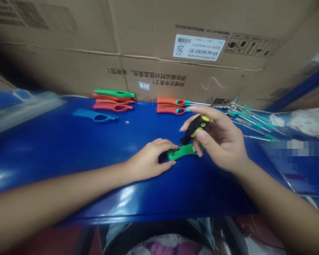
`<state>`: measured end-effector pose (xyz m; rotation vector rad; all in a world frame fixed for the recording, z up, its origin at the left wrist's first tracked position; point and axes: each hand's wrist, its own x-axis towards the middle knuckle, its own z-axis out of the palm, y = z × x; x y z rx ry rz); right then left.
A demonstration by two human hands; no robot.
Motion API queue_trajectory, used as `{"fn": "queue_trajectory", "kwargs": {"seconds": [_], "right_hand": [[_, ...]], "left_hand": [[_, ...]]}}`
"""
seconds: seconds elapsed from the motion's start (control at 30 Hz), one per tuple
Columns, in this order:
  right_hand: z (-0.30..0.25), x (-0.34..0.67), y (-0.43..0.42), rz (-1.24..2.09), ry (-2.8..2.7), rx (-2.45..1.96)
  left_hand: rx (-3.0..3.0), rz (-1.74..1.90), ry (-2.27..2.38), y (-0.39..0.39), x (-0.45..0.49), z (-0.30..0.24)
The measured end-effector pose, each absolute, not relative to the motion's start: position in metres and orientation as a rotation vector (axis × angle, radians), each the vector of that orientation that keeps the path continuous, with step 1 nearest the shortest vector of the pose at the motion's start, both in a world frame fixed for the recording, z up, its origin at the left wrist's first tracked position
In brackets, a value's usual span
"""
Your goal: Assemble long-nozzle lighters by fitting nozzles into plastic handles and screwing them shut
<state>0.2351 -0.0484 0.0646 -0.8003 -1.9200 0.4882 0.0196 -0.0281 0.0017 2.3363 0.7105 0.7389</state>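
Observation:
A black-and-yellow screwdriver (pixel 193 129) is gripped in my right hand (pixel 224 141), tilted with its shaft pointing down to the left. Its tip meets the left part of a green lighter handle (pixel 185 152) lying on the blue table. My left hand (pixel 149 159) pinches that handle's left end between thumb and fingers. The handle's right end is partly hidden behind my right fingers. Beyond my left hand, a few small screws (pixel 127 122) lie loose on the table.
On the blue table (pixel 77 152), a blue casing (pixel 95 116) lies near stacked red casings (pixel 113 106) and a green casing (pixel 114 92). Orange and red lighters (pixel 170 102) sit farther right. Metal lighter rods (pixel 255 118) are piled at right. A cardboard box (pixel 149 46) stands behind.

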Motion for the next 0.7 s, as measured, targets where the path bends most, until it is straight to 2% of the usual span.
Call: {"fn": "queue_trajectory", "kwargs": {"seconds": [0.17,0.37,0.5,0.57,0.7], "right_hand": [[0.0639,0.2379,-0.0443,-0.039,-1.901,-0.802],[0.0622,0.2389,-0.0436,0.398,-1.945,-0.866],[0.0610,0.2395,-0.0441,0.046,-1.872,-0.857],[0.0623,0.2400,-0.0456,0.002,-1.870,-0.864],[0.0680,0.2401,-0.0485,0.473,-1.888,-0.862]], "left_hand": [[2.336,0.757,0.701,-0.0277,0.0194,0.0020],[2.330,0.754,0.699,-0.0280,0.0191,0.0025],[2.335,0.765,0.682,-0.0283,0.0197,0.0018],[2.333,0.766,0.683,-0.0282,0.0199,0.0015],[2.326,0.755,0.692,-0.0282,0.0193,0.0012]]}}
